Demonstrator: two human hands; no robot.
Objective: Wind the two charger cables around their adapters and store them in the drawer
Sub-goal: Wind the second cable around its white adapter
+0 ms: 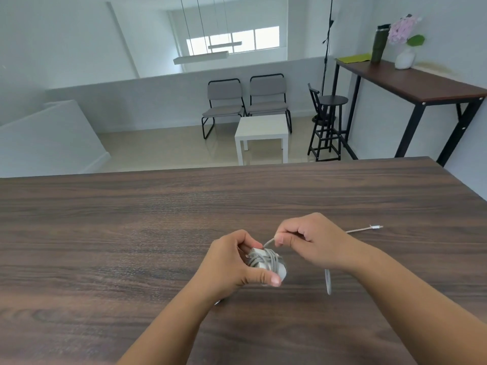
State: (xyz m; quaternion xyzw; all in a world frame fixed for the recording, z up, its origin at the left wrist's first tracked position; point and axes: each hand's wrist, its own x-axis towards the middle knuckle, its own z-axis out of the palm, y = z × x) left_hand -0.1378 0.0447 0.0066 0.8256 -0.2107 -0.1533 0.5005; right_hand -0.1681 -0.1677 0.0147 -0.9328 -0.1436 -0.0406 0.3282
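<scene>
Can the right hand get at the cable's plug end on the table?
Probably yes: the plug end lies in the open beside the right hand, nothing between, though that hand is pinching the cable.

White walls; glossy pale floor [163, 151]; two grey chairs [245, 101]; white side table [261, 130]; black stool [329, 122]; bright window [232, 40]; dark wooden table [131, 233].

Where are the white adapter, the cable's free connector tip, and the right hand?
white adapter [281, 270], head view, bare lower corner.
cable's free connector tip [376, 227], head view, plug end.
right hand [313, 239], head view, knuckles.
</scene>
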